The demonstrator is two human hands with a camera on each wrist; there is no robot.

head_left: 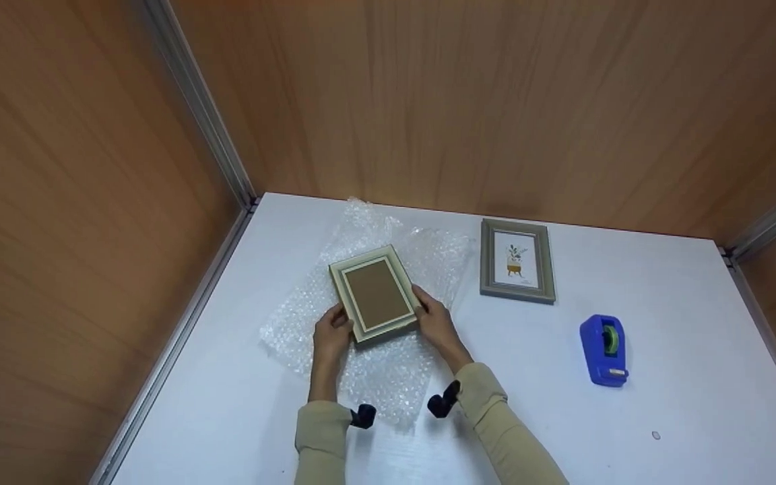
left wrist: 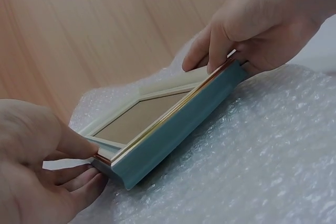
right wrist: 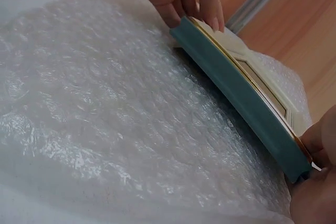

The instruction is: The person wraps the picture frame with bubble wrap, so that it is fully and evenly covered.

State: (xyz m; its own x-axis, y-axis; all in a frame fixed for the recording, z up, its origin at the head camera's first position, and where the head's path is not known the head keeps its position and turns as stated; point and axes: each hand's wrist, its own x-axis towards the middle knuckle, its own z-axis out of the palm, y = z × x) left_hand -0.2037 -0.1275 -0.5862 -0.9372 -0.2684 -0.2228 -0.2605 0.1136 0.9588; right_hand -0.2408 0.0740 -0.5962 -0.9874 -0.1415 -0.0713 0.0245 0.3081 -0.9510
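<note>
A pale cream picture frame with a brown centre and blue-green outer sides is held between both hands. My left hand pinches its lower left edge, thumb on top and fingers beneath. At the lower right corner, my right hand grips the frame in the same way. In both wrist views the frame is tilted, its near side raised off the bubble wrap. That sheet of clear bubble wrap lies spread on the table under the frame and hands.
To the right lies a second, grey-brown frame with a plant picture. A blue tape dispenser stands nearer the right side of the white table. Wooden panels wall in the back and sides. A small clear piece lies front right.
</note>
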